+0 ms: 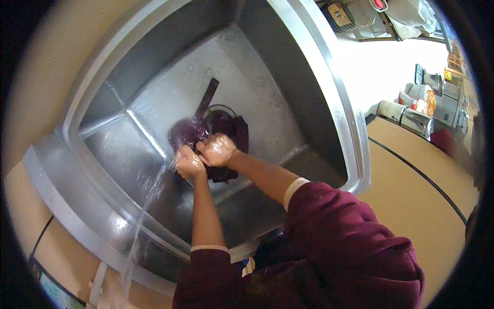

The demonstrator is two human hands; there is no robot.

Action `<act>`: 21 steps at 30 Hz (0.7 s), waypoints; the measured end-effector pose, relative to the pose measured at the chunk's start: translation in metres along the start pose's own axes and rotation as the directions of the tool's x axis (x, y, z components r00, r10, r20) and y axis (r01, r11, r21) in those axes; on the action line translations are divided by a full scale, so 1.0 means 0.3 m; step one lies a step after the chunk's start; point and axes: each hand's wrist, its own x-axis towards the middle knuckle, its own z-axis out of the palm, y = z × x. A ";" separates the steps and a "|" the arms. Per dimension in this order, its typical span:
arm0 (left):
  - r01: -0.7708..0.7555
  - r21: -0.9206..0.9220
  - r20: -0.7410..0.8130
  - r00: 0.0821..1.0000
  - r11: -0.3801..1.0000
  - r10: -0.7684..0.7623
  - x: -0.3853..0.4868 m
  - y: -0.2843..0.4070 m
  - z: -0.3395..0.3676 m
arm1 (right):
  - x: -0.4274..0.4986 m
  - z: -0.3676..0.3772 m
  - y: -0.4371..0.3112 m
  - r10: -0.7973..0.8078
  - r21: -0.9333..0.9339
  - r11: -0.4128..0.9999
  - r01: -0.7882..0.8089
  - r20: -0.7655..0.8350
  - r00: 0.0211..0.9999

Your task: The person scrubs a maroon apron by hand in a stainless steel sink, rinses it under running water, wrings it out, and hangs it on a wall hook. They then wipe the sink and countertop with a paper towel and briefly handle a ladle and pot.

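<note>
Inside a deep stainless steel sink (247, 81), my left hand (190, 162) and my right hand (217, 150) are side by side, both closed on a wet dark maroon cloth (189, 133). A strap-like strip of the cloth stretches away from my hands over the sink floor. More of it spreads below and beside my right hand. A round, dark item with a thin rim (222, 112) lies partly under the cloth; its kind cannot be told. Running water (154, 189) falls from the lower left close to my left hand.
Sink walls rise around my hands. A white pipe (99, 280) stands outside the sink at the lower left. To the right, beyond a tan surface (417, 201), are metal containers (417, 121) and bagged items (422, 96). Shelves with a stack of dark containers (339, 17) are at the upper right.
</note>
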 end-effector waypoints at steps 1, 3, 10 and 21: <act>0.030 0.061 -0.032 0.999 0.998 -0.028 0.032 0.024 -0.019 | 0.023 -0.021 -0.012 0.000 -0.007 1.000 0.000 0.055 0.999; 0.211 -0.168 0.239 0.956 0.963 -0.168 0.076 0.064 -0.093 | 0.042 -0.082 -0.029 0.159 0.124 0.971 -0.203 0.292 0.943; 0.181 -0.687 0.443 0.872 0.704 0.208 -0.140 0.104 -0.493 | -0.185 -0.395 -0.009 0.172 0.227 0.940 -0.253 0.326 0.930; 0.200 -0.980 0.131 0.686 -0.012 0.716 -0.314 0.456 -1.072 | -0.191 -0.914 -0.401 -0.211 0.593 0.797 0.114 0.096 0.973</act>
